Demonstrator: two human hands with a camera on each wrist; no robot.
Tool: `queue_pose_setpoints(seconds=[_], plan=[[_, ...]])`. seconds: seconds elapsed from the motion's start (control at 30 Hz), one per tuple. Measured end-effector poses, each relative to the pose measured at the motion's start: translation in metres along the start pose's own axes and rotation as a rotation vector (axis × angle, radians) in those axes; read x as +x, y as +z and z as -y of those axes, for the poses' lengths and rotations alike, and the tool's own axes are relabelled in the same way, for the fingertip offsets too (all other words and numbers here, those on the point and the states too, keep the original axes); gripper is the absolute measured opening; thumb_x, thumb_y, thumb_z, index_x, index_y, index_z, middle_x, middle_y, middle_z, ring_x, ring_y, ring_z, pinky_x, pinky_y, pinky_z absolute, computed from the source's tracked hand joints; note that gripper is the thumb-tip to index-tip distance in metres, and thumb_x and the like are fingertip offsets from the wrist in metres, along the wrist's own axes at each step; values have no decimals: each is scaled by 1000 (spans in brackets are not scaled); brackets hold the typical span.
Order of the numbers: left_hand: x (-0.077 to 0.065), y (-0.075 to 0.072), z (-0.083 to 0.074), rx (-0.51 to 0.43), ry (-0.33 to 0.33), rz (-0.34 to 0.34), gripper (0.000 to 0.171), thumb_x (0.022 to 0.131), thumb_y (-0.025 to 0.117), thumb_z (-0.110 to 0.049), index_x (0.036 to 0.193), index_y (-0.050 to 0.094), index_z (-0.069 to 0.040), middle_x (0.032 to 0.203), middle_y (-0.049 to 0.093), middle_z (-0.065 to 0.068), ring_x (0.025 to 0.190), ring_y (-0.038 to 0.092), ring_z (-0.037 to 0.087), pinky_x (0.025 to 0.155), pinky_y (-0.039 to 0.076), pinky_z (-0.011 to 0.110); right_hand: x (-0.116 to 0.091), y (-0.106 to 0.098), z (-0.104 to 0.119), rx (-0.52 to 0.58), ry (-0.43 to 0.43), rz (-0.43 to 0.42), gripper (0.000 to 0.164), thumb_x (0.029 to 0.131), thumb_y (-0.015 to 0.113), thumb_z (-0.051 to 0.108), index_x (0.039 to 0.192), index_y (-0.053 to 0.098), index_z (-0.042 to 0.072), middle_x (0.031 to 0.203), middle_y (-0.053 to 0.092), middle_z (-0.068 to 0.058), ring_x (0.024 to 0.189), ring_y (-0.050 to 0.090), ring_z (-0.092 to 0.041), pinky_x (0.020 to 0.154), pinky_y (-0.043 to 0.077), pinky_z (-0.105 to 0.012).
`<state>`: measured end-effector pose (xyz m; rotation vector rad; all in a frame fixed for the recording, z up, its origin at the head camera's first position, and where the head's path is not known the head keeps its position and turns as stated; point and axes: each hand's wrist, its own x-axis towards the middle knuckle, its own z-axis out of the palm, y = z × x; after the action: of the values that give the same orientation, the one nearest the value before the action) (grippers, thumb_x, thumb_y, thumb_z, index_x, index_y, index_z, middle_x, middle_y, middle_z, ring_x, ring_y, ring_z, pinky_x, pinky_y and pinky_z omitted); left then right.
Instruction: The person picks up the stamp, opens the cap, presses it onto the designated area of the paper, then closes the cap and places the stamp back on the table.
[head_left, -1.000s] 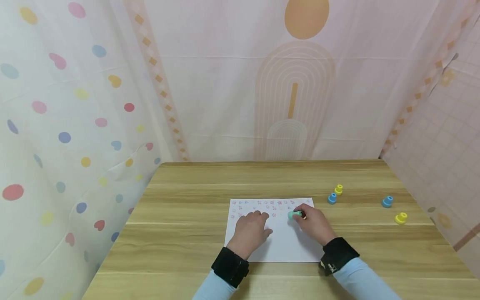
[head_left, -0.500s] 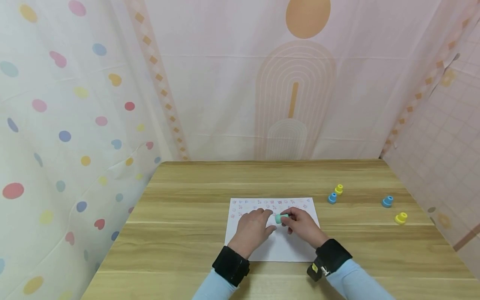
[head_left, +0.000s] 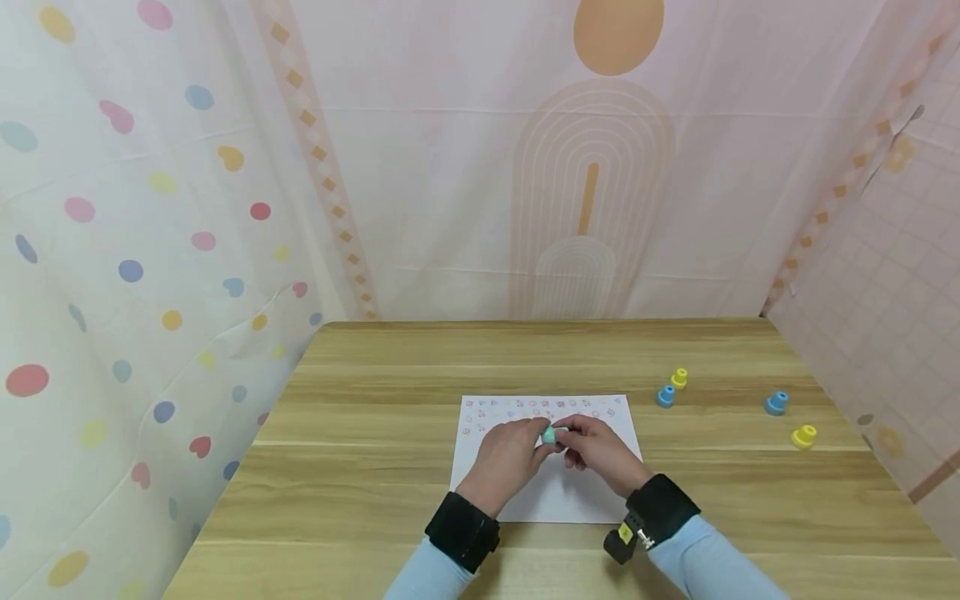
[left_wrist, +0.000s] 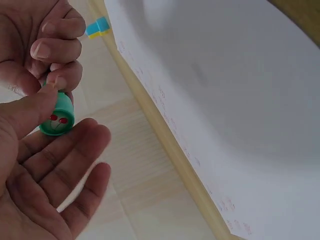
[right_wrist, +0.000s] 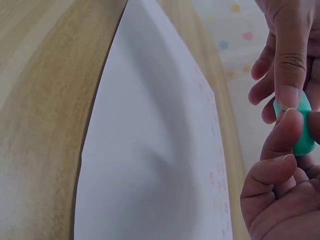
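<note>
A small green toy stamp (head_left: 550, 436) is held between both hands above a sheet of white paper (head_left: 558, 496). The left hand (head_left: 498, 467) pinches it between thumb and forefinger from the left, its other fingers fairly straight in the left wrist view. From the right, the right hand (head_left: 603, 454) grips the stamp's other end with its fingertips. In the left wrist view the stamp's round end (left_wrist: 58, 122) shows a red cherry picture. Fingers cover part of its body in the right wrist view. Rows of small red and purple prints line the paper's far part.
Right of the paper, a blue stamp (head_left: 666, 396) stands just in front of a yellow stamp (head_left: 678, 378). Farther right are another blue stamp (head_left: 776, 403) and another yellow one (head_left: 804, 437). Patterned curtains (head_left: 450, 208) hang behind the wooden table (head_left: 360, 475).
The right hand has lifted the green stamp off the paper and moved it left to the left hand. The left hand's thumb and forefinger have closed on it.
</note>
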<state>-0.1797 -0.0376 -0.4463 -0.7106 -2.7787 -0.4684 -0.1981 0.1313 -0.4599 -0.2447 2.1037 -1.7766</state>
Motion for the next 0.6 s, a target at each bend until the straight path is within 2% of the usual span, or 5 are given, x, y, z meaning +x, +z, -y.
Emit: queue_pose_setpoints(seconds=[0.2, 0.37, 0.6], plan=[[0, -2, -3, -94, -14, 20, 21, 86, 70, -25, 99, 72, -9, 85, 72, 1, 70, 57, 9, 67, 55, 28, 0, -2, -2, 90, 52, 26, 25, 100, 49, 16, 108, 56, -6, 82, 57, -7, 67, 51, -15, 60, 43, -24], [-1, -2, -3, -178, -43, 24, 18, 85, 71, -24, 96, 73, -10, 80, 69, -1, 66, 51, 9, 61, 50, 22, -1, -3, -2, 147, 84, 41, 26, 101, 47, 17, 111, 55, -6, 84, 58, -6, 70, 52, -15, 64, 46, -24], [0, -2, -4, -236, -25, 9, 18, 86, 69, -24, 96, 73, -9, 77, 65, -2, 65, 50, 9, 57, 44, 19, -1, -8, -1, 222, 93, 88, 25, 102, 44, 17, 109, 54, -5, 82, 54, -3, 68, 49, -13, 63, 44, -23]])
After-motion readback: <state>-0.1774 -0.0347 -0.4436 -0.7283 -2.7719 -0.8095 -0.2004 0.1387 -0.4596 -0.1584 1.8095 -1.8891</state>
